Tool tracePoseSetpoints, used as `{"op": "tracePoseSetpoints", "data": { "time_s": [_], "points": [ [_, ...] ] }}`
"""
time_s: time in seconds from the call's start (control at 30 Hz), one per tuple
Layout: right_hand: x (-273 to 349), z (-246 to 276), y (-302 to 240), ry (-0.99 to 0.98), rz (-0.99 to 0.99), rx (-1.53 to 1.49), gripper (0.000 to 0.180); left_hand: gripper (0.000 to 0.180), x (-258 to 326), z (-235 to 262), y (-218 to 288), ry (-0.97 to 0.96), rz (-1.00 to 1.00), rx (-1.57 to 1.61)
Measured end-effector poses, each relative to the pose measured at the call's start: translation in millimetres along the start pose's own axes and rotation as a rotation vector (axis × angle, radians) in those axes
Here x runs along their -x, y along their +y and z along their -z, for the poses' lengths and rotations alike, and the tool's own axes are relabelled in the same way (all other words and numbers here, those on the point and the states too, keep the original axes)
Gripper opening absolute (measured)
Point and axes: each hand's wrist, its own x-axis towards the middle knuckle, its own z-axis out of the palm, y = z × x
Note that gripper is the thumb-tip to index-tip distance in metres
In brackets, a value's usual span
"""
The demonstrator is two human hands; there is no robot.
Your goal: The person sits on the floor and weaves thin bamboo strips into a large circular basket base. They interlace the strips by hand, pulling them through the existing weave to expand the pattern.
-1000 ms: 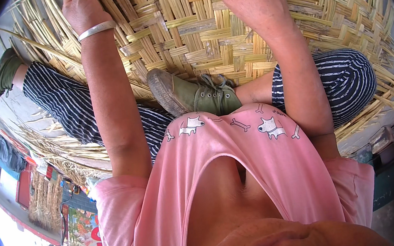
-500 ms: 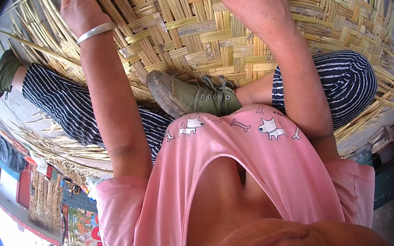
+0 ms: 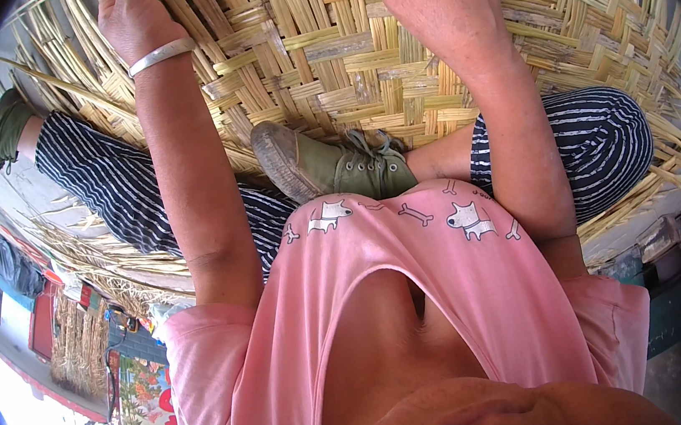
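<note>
A coarse mat [image 3: 349, 69] of flat, straw-coloured strips, blockily woven, is spread beyond a scuffed green shoe [image 3: 357, 170]. Over it the left hand [image 3: 138, 21] and right hand [image 3: 453, 5] are held, partly cropped; either grip's state cannot be told.

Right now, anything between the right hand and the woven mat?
Nothing visible: the right hand is over the woven mat, partly cut off by the picture's top. The central green shoe lies lower, clear of that hand.
</note>
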Motion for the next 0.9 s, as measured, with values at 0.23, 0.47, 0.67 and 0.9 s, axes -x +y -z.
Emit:
{"op": "tracePoseSetpoints", "data": {
  "time_s": [0.23,0.47,0.67,0.9],
  "points": [
    [2.5,2.1,-1.1,0.022,0.020,-0.006,0.012,0.027,24.8,-29.0,24.0,0.072,-0.098,-0.234],
    [8.8,8.0,-8.4,0.045,0.046,-0.009,0.012,0.026,30.1,-33.1,26.8,0.121,-0.026,-0.206],
    [3.1,2.7,-4.0,0.003,-0.010,0.012,0.011,0.026,33.8,-42.7,28.9,0.181,-0.059,-0.228],
    [8.3,0.7,-1.0,0.154,0.105,-0.003,0.013,0.028,35.0,-47.3,32.6,0.220,-0.042,-0.262]
  ]
}}
